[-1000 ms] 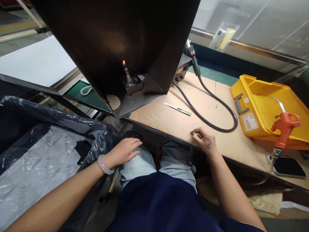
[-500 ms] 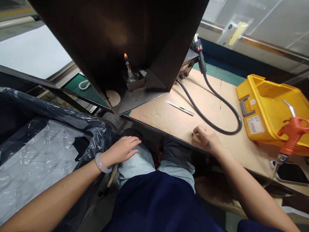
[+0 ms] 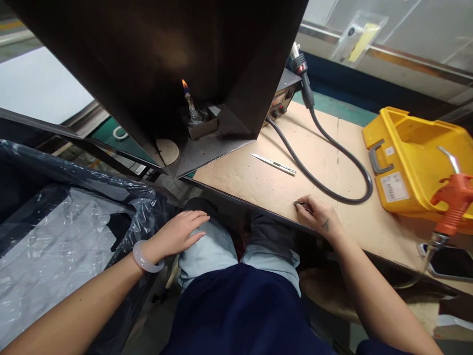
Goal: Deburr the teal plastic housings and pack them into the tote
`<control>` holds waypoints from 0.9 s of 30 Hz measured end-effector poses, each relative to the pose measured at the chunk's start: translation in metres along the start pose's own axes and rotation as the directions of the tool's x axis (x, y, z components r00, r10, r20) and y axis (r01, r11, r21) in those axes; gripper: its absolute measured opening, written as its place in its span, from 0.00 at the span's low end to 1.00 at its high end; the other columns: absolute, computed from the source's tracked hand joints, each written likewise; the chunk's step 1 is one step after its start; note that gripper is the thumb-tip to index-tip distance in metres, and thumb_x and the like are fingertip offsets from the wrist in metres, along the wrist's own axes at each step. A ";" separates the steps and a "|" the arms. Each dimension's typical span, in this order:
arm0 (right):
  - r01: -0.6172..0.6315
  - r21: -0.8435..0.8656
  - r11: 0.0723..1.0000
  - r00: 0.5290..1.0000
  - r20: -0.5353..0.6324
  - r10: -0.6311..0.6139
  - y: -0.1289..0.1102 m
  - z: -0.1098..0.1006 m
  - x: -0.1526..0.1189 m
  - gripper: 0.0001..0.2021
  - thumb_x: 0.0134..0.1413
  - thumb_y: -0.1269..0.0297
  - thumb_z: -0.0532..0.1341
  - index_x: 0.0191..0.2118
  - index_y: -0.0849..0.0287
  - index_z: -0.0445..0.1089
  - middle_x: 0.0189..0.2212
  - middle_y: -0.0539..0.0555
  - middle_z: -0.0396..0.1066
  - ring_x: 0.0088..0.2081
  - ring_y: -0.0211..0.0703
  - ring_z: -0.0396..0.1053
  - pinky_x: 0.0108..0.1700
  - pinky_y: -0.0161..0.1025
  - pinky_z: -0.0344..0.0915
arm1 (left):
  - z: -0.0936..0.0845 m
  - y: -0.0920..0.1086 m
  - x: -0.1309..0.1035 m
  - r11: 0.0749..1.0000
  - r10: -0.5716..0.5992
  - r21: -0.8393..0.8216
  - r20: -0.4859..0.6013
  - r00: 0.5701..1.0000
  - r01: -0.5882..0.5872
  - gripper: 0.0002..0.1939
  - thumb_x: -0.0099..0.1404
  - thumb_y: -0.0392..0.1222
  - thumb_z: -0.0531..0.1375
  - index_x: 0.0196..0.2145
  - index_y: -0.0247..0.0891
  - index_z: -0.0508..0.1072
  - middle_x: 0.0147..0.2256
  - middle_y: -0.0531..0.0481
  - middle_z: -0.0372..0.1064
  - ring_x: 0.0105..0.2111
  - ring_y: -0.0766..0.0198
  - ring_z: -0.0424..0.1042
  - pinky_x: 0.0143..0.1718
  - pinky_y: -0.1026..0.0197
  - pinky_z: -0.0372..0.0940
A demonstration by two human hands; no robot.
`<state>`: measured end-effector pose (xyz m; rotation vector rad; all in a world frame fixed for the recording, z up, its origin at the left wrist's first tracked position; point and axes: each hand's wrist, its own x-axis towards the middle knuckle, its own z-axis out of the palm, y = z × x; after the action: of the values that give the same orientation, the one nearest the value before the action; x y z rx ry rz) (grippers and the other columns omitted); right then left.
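My left hand (image 3: 186,229), with a pale bangle (image 3: 147,257) at the wrist, lies on my thigh (image 3: 209,246), fingers stretched out and holding nothing. At the front edge of the tabletop, my right hand (image 3: 318,215) is closed round a small, thin dark metal tool (image 3: 303,205). Most of that tool is hidden by the fingers, and its kind cannot be made out. Farther back on the brown board (image 3: 236,172) lies a slim cutter knife (image 3: 273,163), apart from both hands.
A lit burner (image 3: 192,113) stands inside a dark metal hood (image 3: 221,59). Right of it are a hot-air gun (image 3: 305,81) and its looped black hose (image 3: 354,199). A yellow bin (image 3: 417,143), an orange air gun (image 3: 456,197) and a phone (image 3: 453,261) lie farther right. Plastic-lined container (image 3: 55,246) at left.
The right hand's fingers have loosened slightly, showing more of the dark tool. The left hand has shifted a little left on the thigh. The camera view has turned slightly.
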<state>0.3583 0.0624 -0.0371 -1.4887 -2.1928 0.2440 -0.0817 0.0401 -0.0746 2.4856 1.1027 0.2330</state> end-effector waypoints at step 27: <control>-0.142 0.164 0.976 0.974 -0.150 0.167 -0.010 0.009 -0.010 0.09 0.61 0.57 0.61 0.31 0.54 0.71 0.19 0.47 0.68 0.20 0.38 0.65 0.25 0.37 0.64 | 0.002 -0.001 0.002 0.999 -0.018 0.050 0.079 0.997 0.014 0.21 0.76 0.46 0.55 0.61 0.35 0.74 0.58 0.36 0.75 0.57 0.47 0.76 0.60 0.46 0.71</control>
<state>0.3485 0.0500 -0.0437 -1.5390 -1.8891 0.3217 -0.0799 0.0418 -0.0768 2.5052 1.1074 0.1028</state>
